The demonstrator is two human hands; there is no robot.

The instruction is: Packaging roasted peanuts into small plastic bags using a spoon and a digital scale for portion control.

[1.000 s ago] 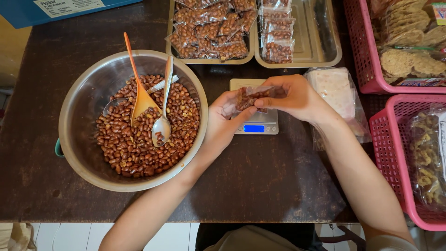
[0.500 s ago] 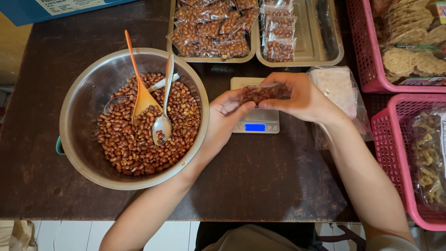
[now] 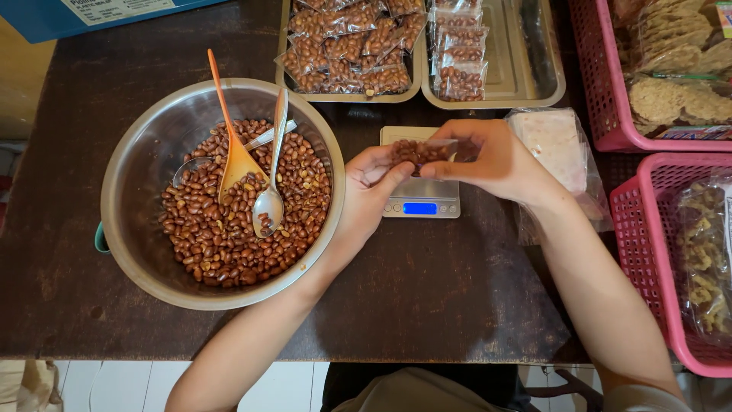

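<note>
Pinching a small clear packet of peanuts (image 3: 418, 151) at frame centre above the scale (image 3: 420, 197), left hand (image 3: 371, 191) and right hand (image 3: 488, 160) have fingers closed on it, now held higher than before.

Scale (image 3: 422, 200) top perhaps behind hands (image 3: 427, 172)

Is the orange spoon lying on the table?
No, the orange spoon rests inside the metal bowl on the peanuts, beside a silver spoon.
</note>
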